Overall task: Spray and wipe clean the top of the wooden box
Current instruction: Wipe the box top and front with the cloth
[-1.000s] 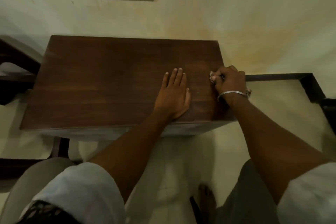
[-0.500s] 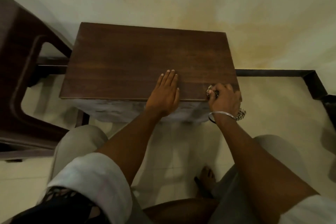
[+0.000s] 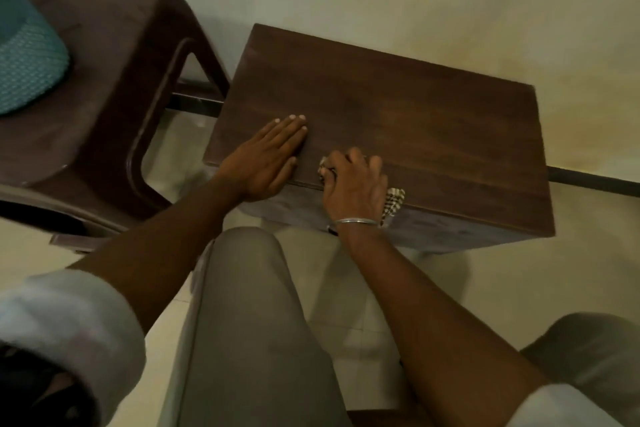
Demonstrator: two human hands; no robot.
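At far left a teal woven object (image 3: pixel 24 55), cut off by the frame edge, sits on a dark brown stool (image 3: pixel 104 55) just beside the wooden box (image 3: pixel 415 135), which stands on the pale floor against the wall. The left hand (image 3: pixel 266 159) lies flat and open on the box's near-left top. The right hand (image 3: pixel 353 184) is closed around a checked cloth (image 3: pixel 393 203) at the box's front edge, the cloth mostly hidden under the fingers.
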